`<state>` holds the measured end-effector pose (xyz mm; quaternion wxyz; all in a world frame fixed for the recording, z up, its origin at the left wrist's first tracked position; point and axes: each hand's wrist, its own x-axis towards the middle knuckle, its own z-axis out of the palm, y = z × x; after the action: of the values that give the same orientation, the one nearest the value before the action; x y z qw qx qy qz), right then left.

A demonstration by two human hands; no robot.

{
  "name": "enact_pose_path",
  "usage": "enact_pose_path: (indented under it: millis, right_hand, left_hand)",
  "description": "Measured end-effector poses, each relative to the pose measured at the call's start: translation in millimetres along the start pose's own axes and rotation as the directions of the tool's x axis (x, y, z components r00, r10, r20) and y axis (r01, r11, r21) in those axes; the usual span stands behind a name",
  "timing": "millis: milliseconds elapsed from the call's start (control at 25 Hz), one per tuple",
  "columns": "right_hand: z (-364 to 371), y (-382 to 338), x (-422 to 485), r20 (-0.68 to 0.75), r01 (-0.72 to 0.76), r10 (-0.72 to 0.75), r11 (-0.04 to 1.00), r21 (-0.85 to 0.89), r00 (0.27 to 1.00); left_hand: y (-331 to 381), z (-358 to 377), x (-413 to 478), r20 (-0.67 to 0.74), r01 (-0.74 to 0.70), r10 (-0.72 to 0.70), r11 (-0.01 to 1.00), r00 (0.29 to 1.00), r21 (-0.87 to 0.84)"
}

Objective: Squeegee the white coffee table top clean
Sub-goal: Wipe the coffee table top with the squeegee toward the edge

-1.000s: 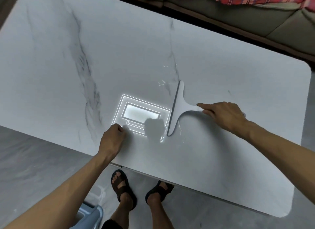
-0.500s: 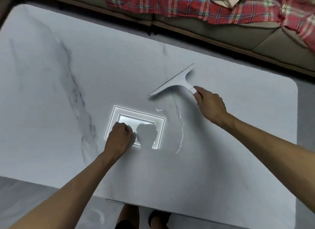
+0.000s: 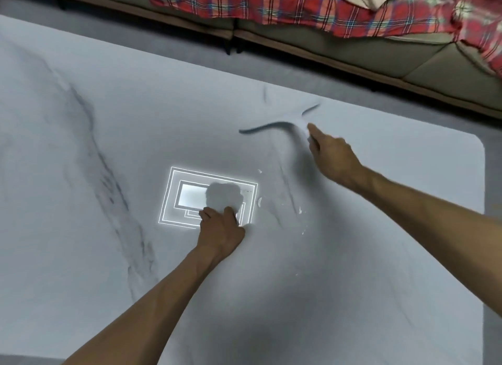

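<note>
The white marble-patterned coffee table top (image 3: 81, 256) fills most of the view. My right hand (image 3: 332, 155) grips the handle of a white squeegee (image 3: 277, 124), which is motion-blurred, its blade lying on the table near the far edge, right of centre. Thin streaks and small white droplets of water (image 3: 298, 209) lie on the surface between my two hands. My left hand (image 3: 221, 229) is a closed fist pressed on the table, at the lower right corner of a bright rectangular reflection of a ceiling lamp (image 3: 190, 196).
A beige sofa (image 3: 407, 55) runs along beyond the table's far edge, with a red plaid cloth (image 3: 271, 3) draped over it. A strip of grey floor (image 3: 163, 38) separates table and sofa. The table's rounded right corner (image 3: 478, 144) is at right.
My right hand has swept the squeegee away from me toward the far edge, turning its blade crosswise. My left fist has shifted right over the lamp reflection. The view has tilted up toward the sofa.
</note>
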<state>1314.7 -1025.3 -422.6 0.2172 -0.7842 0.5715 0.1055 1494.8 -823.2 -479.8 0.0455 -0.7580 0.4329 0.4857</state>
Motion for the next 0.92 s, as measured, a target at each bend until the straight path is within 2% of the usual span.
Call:
enact_pose_path:
  millis: [160,240,360,440,560,680,840,920]
  right_hand:
    - [1,52,-87,0.133,0.001,0.008,0.998,-0.067,0.991]
    - [-13,66,-113,0.185,-0.032,0.039,0.999,-0.040,0.982]
    - [-40,78,-78,0.064,-0.063,0.056,0.992,0.112,0.996]
    - [-54,74,-26,-0.022,-0.146,0.157,0.956,0.255,0.987]
    - [-62,63,32,0.030,-0.298,0.315,0.858,0.418,0.949]
    - [-43,64,28,0.088,-0.262,0.247,0.917,0.301,0.965]
    - [-9,86,-55,0.166,-0.129,0.114,0.988,0.080,0.979]
    - [0,98,-104,0.258,-0.068,0.063,0.998,0.011,0.964]
  left_hand:
    - [3,-3,4,-0.010,0.037,-0.037,0.999,0.999,0.023]
    - [2,0,1,-0.056,0.030,-0.029,0.999,0.998,0.017]
    - [3,15,-8,-0.156,0.024,-0.018,0.999,0.988,0.036]
    - [12,28,-14,-0.162,0.045,-0.037,0.998,0.986,0.050]
    - [23,41,-18,-0.138,0.077,-0.065,0.994,0.988,0.084]
    - [29,40,-13,-0.112,0.128,-0.121,0.990,0.986,0.057]
    - [37,41,-15,-0.141,0.172,-0.171,0.985,0.975,-0.005]
    - [42,40,-18,-0.126,0.179,-0.166,0.979,0.978,0.099]
